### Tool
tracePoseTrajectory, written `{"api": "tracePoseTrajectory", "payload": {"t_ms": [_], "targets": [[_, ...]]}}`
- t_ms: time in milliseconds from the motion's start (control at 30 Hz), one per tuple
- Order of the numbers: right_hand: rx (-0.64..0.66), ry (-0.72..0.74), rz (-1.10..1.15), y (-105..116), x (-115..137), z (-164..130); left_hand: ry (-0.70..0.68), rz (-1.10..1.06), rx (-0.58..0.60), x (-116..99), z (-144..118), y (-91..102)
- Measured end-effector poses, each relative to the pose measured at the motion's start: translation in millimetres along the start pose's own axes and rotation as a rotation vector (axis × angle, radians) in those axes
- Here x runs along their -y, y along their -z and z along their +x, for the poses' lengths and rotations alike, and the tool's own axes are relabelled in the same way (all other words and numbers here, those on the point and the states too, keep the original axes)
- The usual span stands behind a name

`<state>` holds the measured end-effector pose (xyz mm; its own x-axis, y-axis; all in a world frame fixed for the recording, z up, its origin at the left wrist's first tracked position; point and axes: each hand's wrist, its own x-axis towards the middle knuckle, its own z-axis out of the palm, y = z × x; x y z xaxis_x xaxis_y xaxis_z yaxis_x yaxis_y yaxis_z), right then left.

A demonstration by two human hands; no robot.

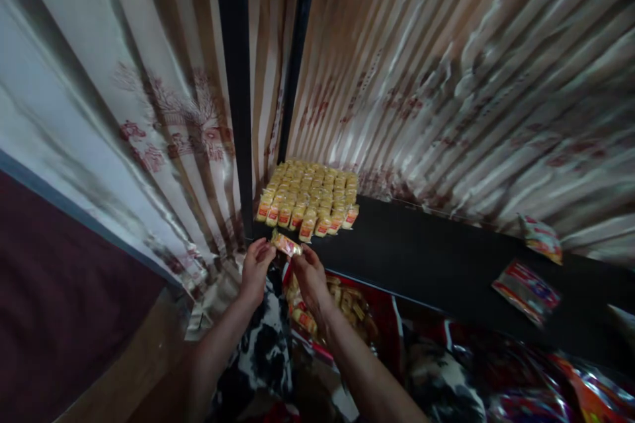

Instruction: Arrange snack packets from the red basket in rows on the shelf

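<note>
Left hand [256, 269] pinches one end of a small snack packet [286, 244], its fingers curled and drawn together on the wrapper, while the forearm rises from the lower middle of the view. That packet, yellow with a red end, is held level between both hands, just above the near edge of a black shelf [436, 258] and just in front of the stacked rows. To its right, the right hand [311, 277] grips the other end of the same packet between thumb and fingertips, the remaining fingers bent in close. Behind the hands, a block of matching packets [310, 197] lies in tidy rows at the shelf's left end, tucked against a dark upright post [233, 79]. Striped curtains [149, 92] with a reddish floral print hang on the left and continue in folds behind the shelf. Below the right wrist, an open bag of more yellow packets [325, 307] rests on black-and-white patterned cloth [268, 350]. Farther right on the shelf, well apart from the rows, lies a flat red wrapper [526, 289], and beyond it a second loose wrapper [542, 238] leans near the curtain. Glossy red packaging [585, 390] fills the lower right corner, too blurred to read.
</note>
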<state>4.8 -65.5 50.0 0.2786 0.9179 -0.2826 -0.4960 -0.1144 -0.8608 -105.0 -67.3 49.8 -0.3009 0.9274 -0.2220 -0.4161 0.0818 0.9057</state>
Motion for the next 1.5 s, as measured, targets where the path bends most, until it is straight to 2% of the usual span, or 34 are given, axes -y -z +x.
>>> {"api": "tracePoseTrajectory", "payload": {"t_ms": [100,167,233,300,400,467,567,633,800,933,1133,1233,1333,1500], "targets": [[0.009,-0.101,0.137,-11.6,-8.8,-3.6,-0.037,0.061,-0.002,5.4,2.3,-11.2],[0.039,-0.093,0.099,-15.3,-13.6,-3.9,-0.087,0.104,-0.035,9.9,6.9,-18.7],[0.068,-0.035,-0.064,-14.1,-15.2,-1.2,-0.151,0.183,-0.073,14.4,13.7,-23.7],[0.072,0.089,-0.331,-9.5,-11.9,4.5,-0.228,0.298,-0.073,17.5,21.1,-25.0],[0.048,0.312,-0.683,-2.9,0.2,16.3,-0.354,0.463,-0.01,18.3,30.3,-22.4],[0.087,0.378,-0.77,-2.1,7.9,24.1,-0.422,0.528,0.043,16.5,34.3,-20.5],[0.252,0.349,-0.755,-5.3,11.7,33.2,-0.47,0.588,0.103,12.8,36.9,-19.6],[0.307,0.329,-0.748,-8.5,9.1,37.1,-0.483,0.624,0.095,11.3,35.8,-20.1],[0.218,0.378,-0.794,-18.0,-2.9,43.2,-0.576,0.78,-0.027,13.8,26.6,-23.2],[0.222,0.397,-0.747,-28.6,-11.7,49.1,-0.561,0.838,-0.135,17.5,29.7,-27.4],[0.201,0.359,-0.573,-35.0,-23.9,60.5,-0.499,0.82,-0.173,9.3,47.8,-34.6],[0.158,0.34,-0.548,-33.6,-25.5,63.4,-0.483,0.807,-0.158,4.0,53.9,-35.7],[0.18,0.328,-0.547,-31.6,-22.9,61.6,-0.486,0.805,-0.147,5.2,58.0,-35.3],[0.177,0.326,-0.602,-23.0,-21.0,58.2,-0.488,0.777,-0.258,12.6,61.9,-43.2]]}}
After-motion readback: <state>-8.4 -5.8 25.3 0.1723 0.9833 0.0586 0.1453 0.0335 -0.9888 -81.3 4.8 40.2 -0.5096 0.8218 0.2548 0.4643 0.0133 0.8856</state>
